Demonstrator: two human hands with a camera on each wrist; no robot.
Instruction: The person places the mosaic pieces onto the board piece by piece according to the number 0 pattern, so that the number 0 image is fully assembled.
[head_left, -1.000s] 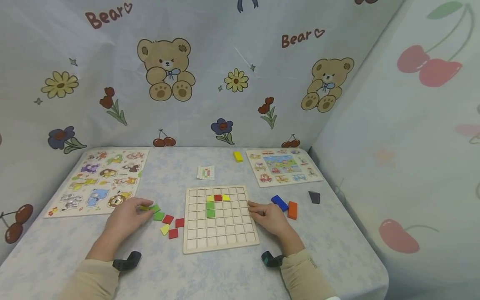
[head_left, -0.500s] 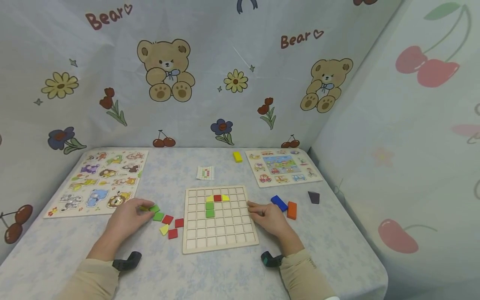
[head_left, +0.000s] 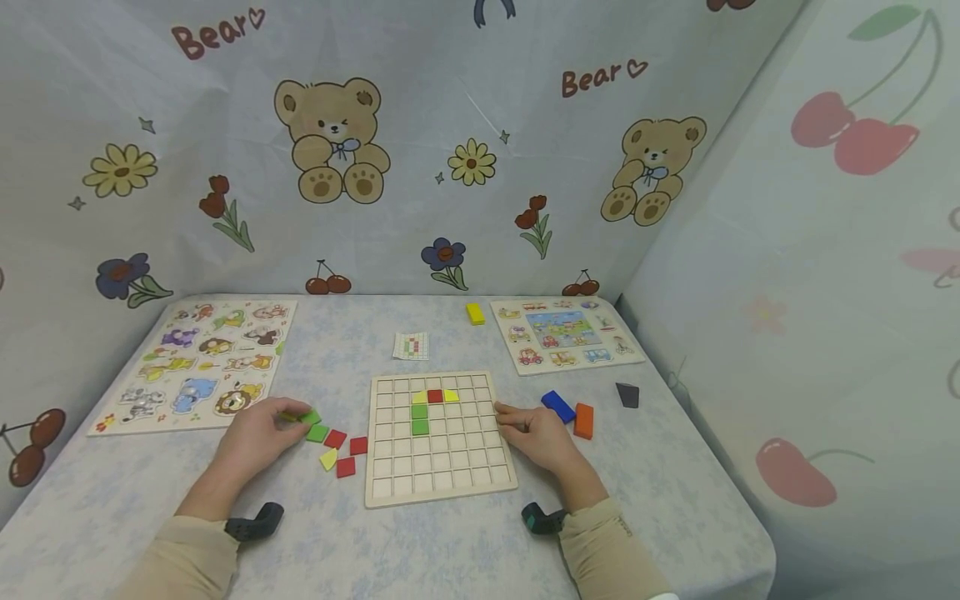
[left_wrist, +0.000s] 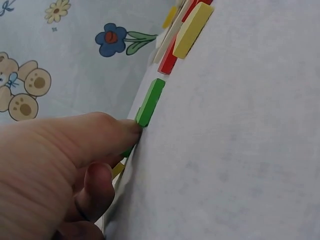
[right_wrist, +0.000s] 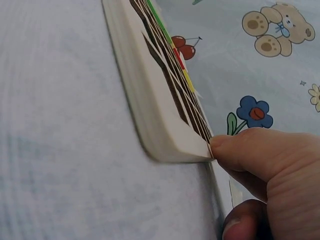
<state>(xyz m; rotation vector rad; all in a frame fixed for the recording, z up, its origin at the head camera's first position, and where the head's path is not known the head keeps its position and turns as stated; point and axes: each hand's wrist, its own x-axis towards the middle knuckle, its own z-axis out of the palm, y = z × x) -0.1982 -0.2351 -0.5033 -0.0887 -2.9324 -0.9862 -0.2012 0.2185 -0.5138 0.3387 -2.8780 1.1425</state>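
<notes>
My left hand (head_left: 258,435) is at the left of the table, thumb and forefinger pinching a green square tile (head_left: 311,417). Another green tile (head_left: 317,433) lies against the thumb (left_wrist: 127,129), and a yellow piece (left_wrist: 118,170) shows partly behind the fingers. Beside them lie several red tiles (head_left: 335,439) and a yellow tile (head_left: 328,459). A wooden grid board (head_left: 450,458) is at the centre, with two green, one red (head_left: 435,396) and two yellow pieces in its upper cells. My right hand (head_left: 543,433) grips the board's right edge with thumb and fingertips.
A small pattern card (head_left: 411,346) lies behind the board. A yellow block (head_left: 476,313), a blue block (head_left: 558,407), an orange block (head_left: 584,421) and a dark piece (head_left: 628,395) lie around. An animal puzzle (head_left: 202,358) and a vehicle puzzle (head_left: 567,333) flank the back.
</notes>
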